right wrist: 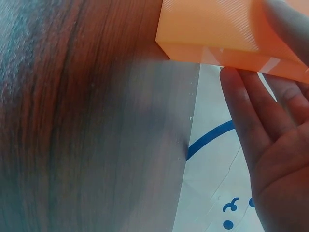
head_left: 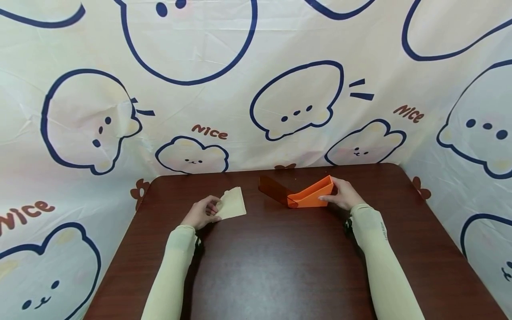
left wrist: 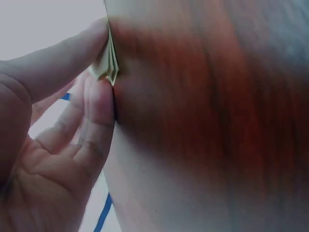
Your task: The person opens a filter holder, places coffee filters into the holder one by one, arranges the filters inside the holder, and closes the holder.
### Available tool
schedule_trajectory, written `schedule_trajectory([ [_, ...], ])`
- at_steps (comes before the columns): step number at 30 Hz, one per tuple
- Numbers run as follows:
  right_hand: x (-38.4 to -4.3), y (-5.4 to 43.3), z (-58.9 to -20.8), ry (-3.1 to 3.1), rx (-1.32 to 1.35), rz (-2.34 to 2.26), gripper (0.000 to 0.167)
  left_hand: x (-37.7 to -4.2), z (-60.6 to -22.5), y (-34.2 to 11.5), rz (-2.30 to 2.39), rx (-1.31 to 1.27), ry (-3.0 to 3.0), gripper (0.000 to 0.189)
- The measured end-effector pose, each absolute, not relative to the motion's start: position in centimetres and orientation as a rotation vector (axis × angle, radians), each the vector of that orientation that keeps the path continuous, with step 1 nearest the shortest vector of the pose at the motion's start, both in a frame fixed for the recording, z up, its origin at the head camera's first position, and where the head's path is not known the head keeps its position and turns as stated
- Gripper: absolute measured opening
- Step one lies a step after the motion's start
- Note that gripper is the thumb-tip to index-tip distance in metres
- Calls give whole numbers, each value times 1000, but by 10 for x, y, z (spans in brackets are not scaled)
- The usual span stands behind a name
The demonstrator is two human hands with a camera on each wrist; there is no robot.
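Now L hand (head_left: 202,212) pinches folded paper (head_left: 234,204) by L edge; R hand (head_left: 343,194) grips orange holder (head_left: 312,197) by R end.

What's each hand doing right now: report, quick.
Left hand: holding the pale yellow paper.
Right hand: holding the orange container.

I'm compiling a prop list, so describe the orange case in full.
The orange case looks like plastic: an open, trough-like body whose side walls slope down leftward in the head view. From its low end a dark amber, apparently translucent flap slants up leftward, seemingly hinged. The right wrist view shows fine ribbing on one face. It appears to rest on the table, near the far edge; the right hand grips its taller end.
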State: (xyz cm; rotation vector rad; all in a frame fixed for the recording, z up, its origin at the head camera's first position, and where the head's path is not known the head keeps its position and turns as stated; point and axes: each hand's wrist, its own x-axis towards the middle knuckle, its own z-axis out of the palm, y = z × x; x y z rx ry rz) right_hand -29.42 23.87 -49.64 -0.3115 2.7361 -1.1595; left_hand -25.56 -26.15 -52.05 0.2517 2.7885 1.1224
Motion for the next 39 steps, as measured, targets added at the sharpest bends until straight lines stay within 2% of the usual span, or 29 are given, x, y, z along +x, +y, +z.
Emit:
schedule_trajectory([
  [5, -295, 240, -498, 2715, -289, -1187, 55, -256, -520, -260, 1038, 321, 2851, 29],
  [9, -296, 241, -498, 2714, -283, -1186, 55, -256, -516, -261, 973, 356, 2898, 22],
  [17, -293, 241, -493, 2724, -306, -1165, 53, -253, -506, -261, 1145, 370, 2886, 19],
  [39, -294, 240, -496, 2720, -279, -1175, 59, -250, -503, -264, 1605, -7, 2693, 20],
])
